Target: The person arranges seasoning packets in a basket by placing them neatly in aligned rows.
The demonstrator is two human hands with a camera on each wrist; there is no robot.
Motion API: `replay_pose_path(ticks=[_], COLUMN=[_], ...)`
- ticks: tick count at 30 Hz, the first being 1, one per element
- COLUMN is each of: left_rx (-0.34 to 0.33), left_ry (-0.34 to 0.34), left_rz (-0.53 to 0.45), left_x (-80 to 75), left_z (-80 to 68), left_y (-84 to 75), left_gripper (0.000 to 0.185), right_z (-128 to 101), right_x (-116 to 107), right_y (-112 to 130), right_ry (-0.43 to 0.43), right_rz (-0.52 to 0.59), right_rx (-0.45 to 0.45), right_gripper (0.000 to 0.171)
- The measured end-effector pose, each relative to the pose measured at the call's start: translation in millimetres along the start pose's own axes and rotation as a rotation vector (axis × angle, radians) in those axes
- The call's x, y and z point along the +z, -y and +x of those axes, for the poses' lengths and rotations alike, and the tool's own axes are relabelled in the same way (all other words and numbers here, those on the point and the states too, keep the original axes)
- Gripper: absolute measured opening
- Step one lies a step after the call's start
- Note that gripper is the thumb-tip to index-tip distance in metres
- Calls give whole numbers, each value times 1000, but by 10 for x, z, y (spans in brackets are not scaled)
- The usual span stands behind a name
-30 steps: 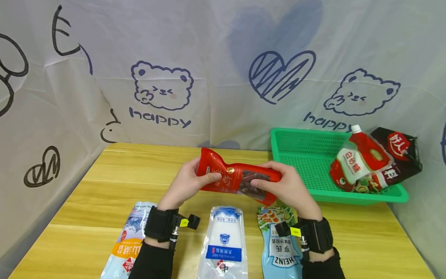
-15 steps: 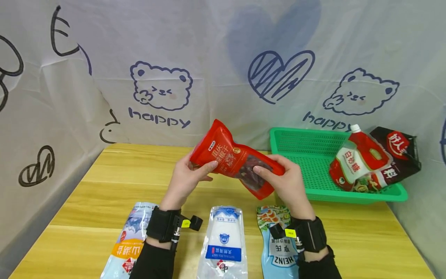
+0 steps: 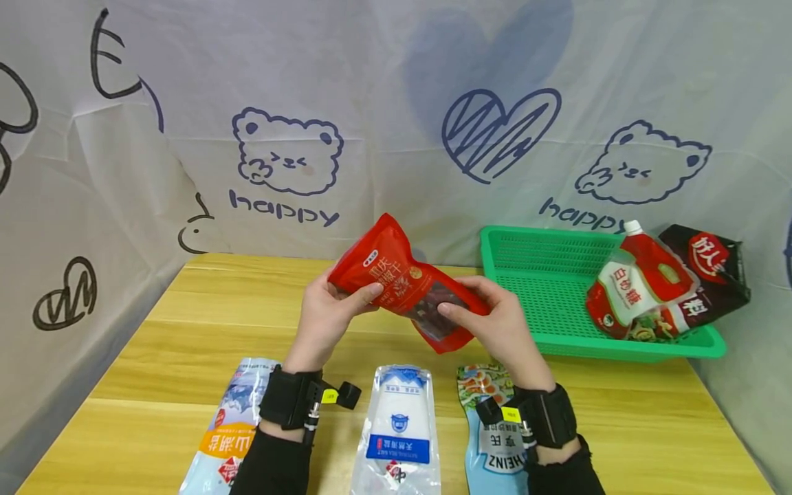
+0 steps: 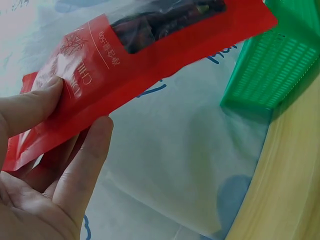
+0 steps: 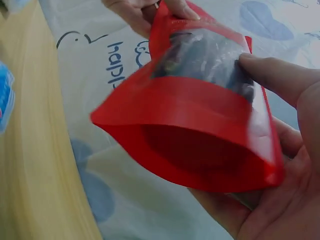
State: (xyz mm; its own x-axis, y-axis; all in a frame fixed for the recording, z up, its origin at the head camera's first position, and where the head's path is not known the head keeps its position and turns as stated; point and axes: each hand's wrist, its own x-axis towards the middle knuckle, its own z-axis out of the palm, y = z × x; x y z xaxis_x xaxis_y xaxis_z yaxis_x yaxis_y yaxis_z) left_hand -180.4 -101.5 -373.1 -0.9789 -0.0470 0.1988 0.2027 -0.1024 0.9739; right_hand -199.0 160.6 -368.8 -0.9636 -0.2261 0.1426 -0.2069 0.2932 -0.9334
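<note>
A red pouch of dried chillies (image 3: 402, 282) with a clear window is held in the air above the wooden table (image 3: 185, 323). My left hand (image 3: 337, 309) pinches its upper left end between thumb and fingers. My right hand (image 3: 489, 320) grips its lower right end, thumb on the clear window. In the left wrist view the pouch (image 4: 135, 65) crosses the top, pinched by my left hand (image 4: 55, 145). The right wrist view looks at the pouch's red bottom (image 5: 200, 135), which lies in my right hand (image 5: 280, 165).
Three pouches lie along the near table edge: a blue-orange one (image 3: 232, 426), a white salt one (image 3: 399, 426) and a Heinz one (image 3: 498, 440). A green basket (image 3: 544, 275) at the right holds a red-white spouted pouch (image 3: 637, 282) and a dark packet (image 3: 705, 275).
Both hands have raised the red pouch and tilted it, its left end going up. It has also shifted slightly to the left.
</note>
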Motion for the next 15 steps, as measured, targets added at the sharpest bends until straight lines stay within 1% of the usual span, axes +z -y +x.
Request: replay_pose_path(ticks=[3, 7, 10, 15], left_rx=[29, 94, 139, 171], left_ry=[-12, -9, 11, 66], left_rz=[23, 124, 216, 311], left_x=[10, 29, 53, 109], left_z=[-17, -41, -56, -69], left_y=[-31, -85, -116, -127], left_gripper=[49, 43, 40, 36], right_z=[-10, -41, -61, -73], right_x=[-12, 1, 30, 75], right_y=[16, 78, 109, 115], right_ry=[16, 28, 41, 66], right_rz=[-38, -101, -133, -132], right_rx=[-53, -126, -166, -195], right_gripper=[46, 47, 48, 50])
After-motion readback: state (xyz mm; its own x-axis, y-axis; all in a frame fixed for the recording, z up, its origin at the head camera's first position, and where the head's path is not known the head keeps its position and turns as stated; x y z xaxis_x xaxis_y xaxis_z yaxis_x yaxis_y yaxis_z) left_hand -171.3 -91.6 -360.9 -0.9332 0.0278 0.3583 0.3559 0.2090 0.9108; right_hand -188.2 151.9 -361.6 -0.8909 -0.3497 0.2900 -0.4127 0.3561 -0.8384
